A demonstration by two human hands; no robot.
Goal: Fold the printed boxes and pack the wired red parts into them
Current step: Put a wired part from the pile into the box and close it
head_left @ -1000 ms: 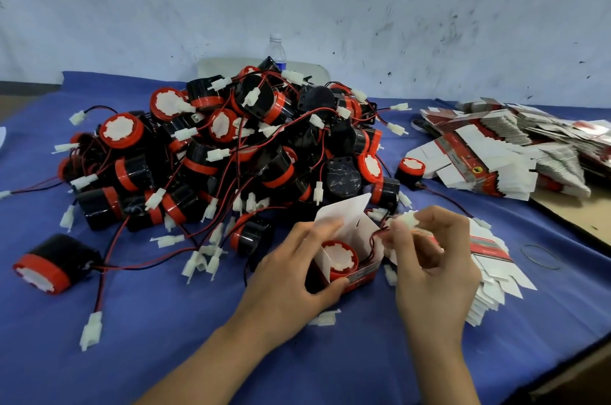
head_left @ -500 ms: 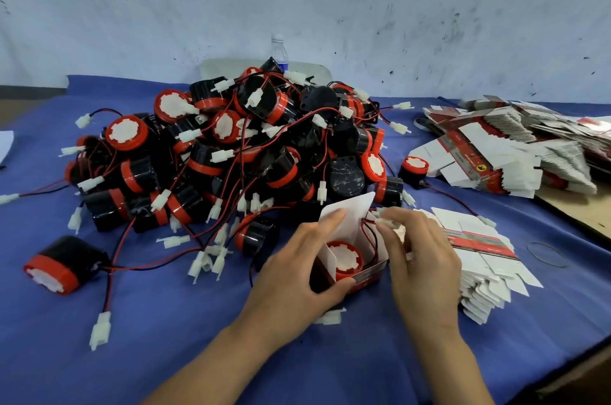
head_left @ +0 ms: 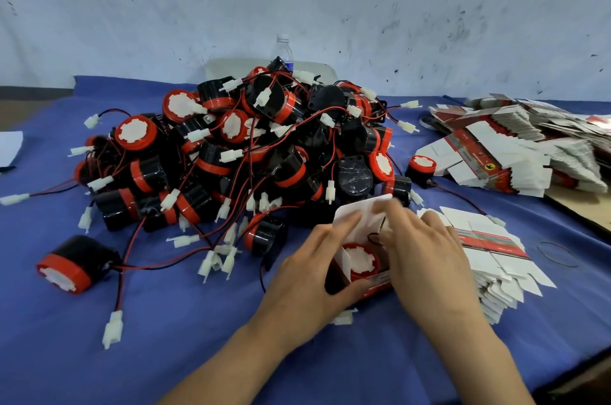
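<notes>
Now clasps the printed box (head_left: pixel 375 286) upright in the left hand (head_left: pixel 314 272), red part (head_left: pixel 360 260) seated inside, mouth up; crowds the right hand (head_left: pixel 426 252) against its right side over the loose wire (head_left: pixel 374 237), grip blurred, unreadable.

1 head-worn wide camera looks forward and down, near the table (head_left: pixel 158 332)

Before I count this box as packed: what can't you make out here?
Head view: plug and wire end of the red part, hidden under the right hand, fingers motion-blurred.
Head view: right side of the box, covered by that hand.
Head view: the box print, too small.
Head view: far heap of flat boxes, cut off by the right edge.
</notes>
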